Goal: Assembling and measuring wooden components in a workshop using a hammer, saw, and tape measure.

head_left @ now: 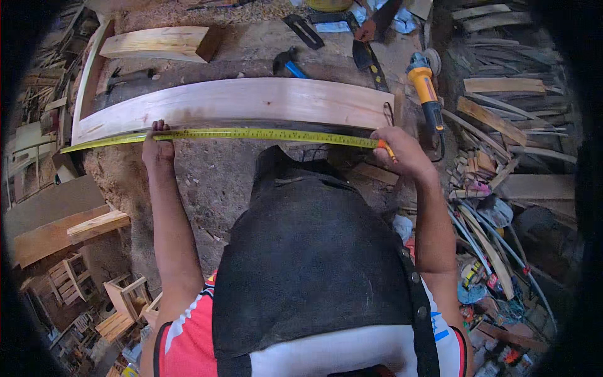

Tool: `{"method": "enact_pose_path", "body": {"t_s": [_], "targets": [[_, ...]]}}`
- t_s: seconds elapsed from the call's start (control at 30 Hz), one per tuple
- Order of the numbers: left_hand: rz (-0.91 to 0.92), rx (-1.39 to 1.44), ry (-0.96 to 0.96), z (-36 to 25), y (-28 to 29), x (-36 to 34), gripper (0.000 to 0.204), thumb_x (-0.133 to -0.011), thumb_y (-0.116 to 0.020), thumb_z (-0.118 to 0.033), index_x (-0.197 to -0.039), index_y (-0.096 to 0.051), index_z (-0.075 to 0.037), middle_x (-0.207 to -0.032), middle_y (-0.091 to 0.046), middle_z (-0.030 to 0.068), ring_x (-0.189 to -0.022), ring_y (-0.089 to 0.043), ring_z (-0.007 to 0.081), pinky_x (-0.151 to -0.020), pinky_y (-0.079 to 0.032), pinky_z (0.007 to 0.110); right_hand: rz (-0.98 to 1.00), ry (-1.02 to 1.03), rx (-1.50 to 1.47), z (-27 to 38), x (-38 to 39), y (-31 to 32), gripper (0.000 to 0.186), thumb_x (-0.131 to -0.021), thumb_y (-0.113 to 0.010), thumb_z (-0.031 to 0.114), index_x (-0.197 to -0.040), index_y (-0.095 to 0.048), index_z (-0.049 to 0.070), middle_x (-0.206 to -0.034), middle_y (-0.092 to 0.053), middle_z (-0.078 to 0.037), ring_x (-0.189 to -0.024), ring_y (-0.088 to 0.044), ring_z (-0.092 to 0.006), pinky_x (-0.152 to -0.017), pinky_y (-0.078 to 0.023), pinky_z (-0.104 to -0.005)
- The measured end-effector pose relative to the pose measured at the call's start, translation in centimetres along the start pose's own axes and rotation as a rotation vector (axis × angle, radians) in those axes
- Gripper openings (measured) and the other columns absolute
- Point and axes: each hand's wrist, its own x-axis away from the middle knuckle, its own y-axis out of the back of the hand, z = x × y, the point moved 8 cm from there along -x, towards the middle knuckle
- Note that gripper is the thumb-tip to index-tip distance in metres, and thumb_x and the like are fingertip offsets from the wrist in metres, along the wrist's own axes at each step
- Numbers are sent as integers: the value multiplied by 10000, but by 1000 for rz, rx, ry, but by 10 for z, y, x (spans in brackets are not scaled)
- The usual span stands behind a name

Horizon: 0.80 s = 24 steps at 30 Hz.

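Note:
A yellow tape measure (251, 134) is stretched along the near edge of a long pale wooden board (251, 100). The blade's far left end sticks out a little past the board's left end. My left hand (158, 146) is closed on the blade near the board's left part, fingertips over its upper edge. My right hand (405, 152) is wrapped round the tape's right end, just off the board's right corner. Orange and yellow parts show between its fingers; the rest is hidden in the palm. A thin dark loop (389, 112) stands above that hand.
Behind the board lie a blue-handled hammer (293, 66), a thick wood block (157, 44) and a handsaw (377, 22). A yellow angle grinder (424, 88) with its cord lies at the right. Wood offcuts (496, 119) and clutter (483, 264) pile up farther right; small wooden stools (69, 279) stand lower left.

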Motion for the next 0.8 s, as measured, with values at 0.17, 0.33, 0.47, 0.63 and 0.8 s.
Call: {"method": "enact_pose_path", "body": {"t_s": [0.17,0.33,0.47,0.63,0.8], "targets": [[64,-73,-197,-68,-66,55,473,-1169,-328,-255,-1446,-531,70,-1379,-627,234,-1278,-610,325,-1105,-515,427,-55,51,-163,30,-16,-12,426,-896,-749,252,-1244,-677,18,-1104,-719,-218,-1075,-684,-429,-957,-551,-480],[334,-182,-238,-39,-175,155,434,-1163,-410,-224,-1432,-567,78,-1341,-679,226,-1232,-668,316,-1118,-513,442,-51,15,-222,67,-39,-25,435,-936,-739,253,-1271,-670,-15,-1157,-716,-236,-1084,-706,-387,-960,-546,-436],[597,-626,-258,46,-225,244,426,-1119,-576,-288,-1324,-696,65,-1263,-743,185,-1189,-693,249,-1134,-482,387,-151,56,-422,97,-51,-24,443,-952,-736,274,-1282,-671,-14,-1131,-721,-232,-1051,-716,-368,-941,-548,-417],[687,-738,24,125,-226,287,407,-1081,-628,-290,-1272,-740,52,-1215,-768,147,-1159,-688,219,-1072,-487,362,-201,-13,-537,91,-51,-30,468,-976,-725,297,-1297,-663,-38,-1124,-730,-237,-1036,-725,-342,-936,-548,-403],[686,-1007,95,139,-192,285,393,-1064,-659,-324,-1108,-790,44,-1088,-793,145,-1068,-717,228,-1017,-513,370,-455,-136,-446,49,-24,-16,478,-1006,-695,307,-1285,-663,-79,-1137,-737,-250,-1065,-724,-325,-960,-543,-396]]}}
